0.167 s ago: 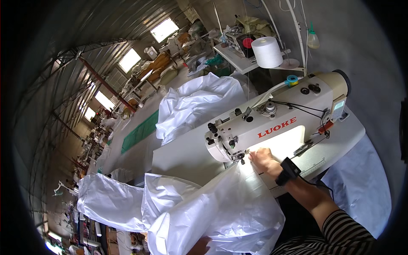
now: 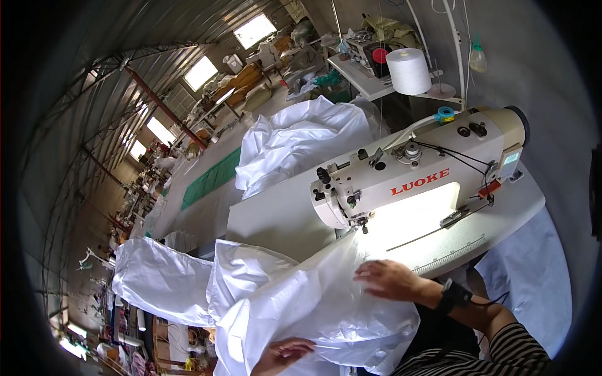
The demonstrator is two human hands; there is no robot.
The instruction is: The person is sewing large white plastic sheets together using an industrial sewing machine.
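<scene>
A shiny white sheet of fabric (image 2: pixel 301 301) spreads in folds over the front of the sewing machine (image 2: pixel 420 156), and its upper corner lies by the needle and presser foot (image 2: pixel 360 224). My right hand (image 2: pixel 390 279) is over the right part of the sheet, below the lit machine bed. Its fingers are apart and slightly bent, and a black band with a small box sits on the wrist. At the lower edge, my left hand (image 2: pixel 285 355) rests against the sheet with its fingers stretched out. Neither hand visibly grips anything.
Behind the machine a white fabric heap (image 2: pixel 307 138) lies on a long table with a green strip (image 2: pixel 210 178). A white thread cone (image 2: pixel 407 72) stands at the back right. Pale cloth (image 2: pixel 530 269) hangs off the right side of the machine table.
My right hand has left the needle area and moved down toward me onto the sheet. My left hand, mostly hidden before, now shows on top of the fabric. The view has shifted slightly.
</scene>
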